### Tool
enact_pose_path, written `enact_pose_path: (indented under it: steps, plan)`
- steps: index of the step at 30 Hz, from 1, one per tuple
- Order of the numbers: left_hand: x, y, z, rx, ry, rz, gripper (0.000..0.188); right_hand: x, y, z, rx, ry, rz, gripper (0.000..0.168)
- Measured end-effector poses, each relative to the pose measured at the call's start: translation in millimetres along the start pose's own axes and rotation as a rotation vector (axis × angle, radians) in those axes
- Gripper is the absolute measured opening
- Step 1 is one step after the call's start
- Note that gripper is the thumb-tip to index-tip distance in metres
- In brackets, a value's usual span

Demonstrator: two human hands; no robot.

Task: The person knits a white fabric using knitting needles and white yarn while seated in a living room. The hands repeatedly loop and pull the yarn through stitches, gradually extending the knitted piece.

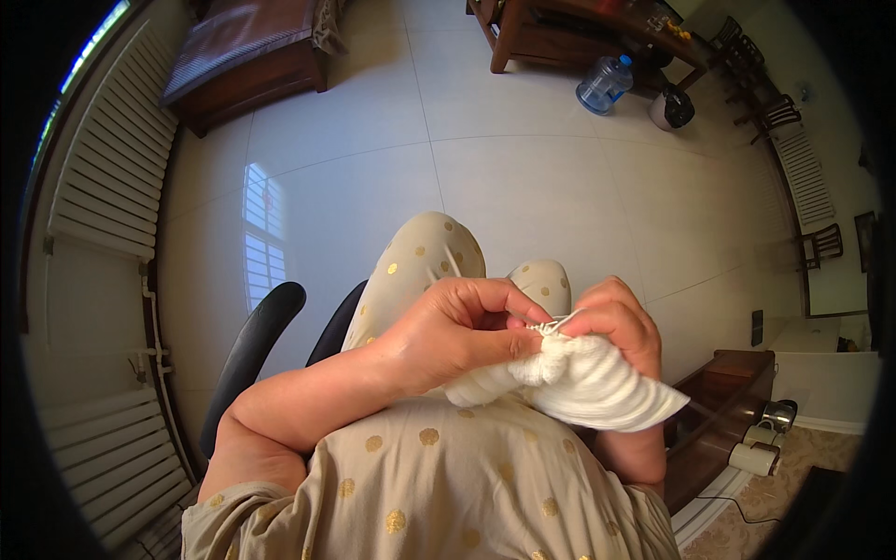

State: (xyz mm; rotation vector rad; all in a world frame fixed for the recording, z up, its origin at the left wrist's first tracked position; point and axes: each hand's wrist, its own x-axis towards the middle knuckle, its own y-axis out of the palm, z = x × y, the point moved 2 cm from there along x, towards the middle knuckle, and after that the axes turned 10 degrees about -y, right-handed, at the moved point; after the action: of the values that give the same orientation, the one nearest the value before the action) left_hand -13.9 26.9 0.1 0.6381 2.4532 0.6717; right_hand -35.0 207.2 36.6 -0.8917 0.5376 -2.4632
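Observation:
White knitted fabric (595, 385) hangs from both hands above my lap. My left hand (483, 322) pinches its top edge between thumb and forefinger, with pale knitting needles (453, 260) sticking out past the back of the hand towards the knee. Across from it, my right hand (619, 322) grips the work at the upper right, its fingertips beside a loop of white yarn (570, 318). Stitches bunch between the two sets of fingertips. The fabric and fingers hide most of the needles.
A black armrest (252, 364) stands left of my thigh. Near my right elbow is a dark wooden cabinet (728, 392), with white mugs (752, 458) beyond it. On the tiled floor ahead are a large blue water bottle (603, 85) and a bin (661, 112) beside a wooden table (546, 49).

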Motion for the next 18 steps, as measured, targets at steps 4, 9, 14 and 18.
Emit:
enact_pose_path:
  steps: [4,9,14,18]
  plan:
    - [-1,3,1,-0.197,-0.085,-0.031,0.012,8,-3,8,-0.311,-0.205,0.066,0.022]
    - [2,4,-1,-0.225,-0.207,-0.096,0.018,26,-8,15,-0.282,-0.168,0.178,0.038]
    - [11,11,-1,-0.177,-0.168,-0.076,0.014,35,-5,-20,0.023,-0.292,0.329,0.052]
    - [10,2,-1,-0.180,-0.107,-0.111,0.011,32,-18,3,-0.276,-0.352,0.101,0.042]
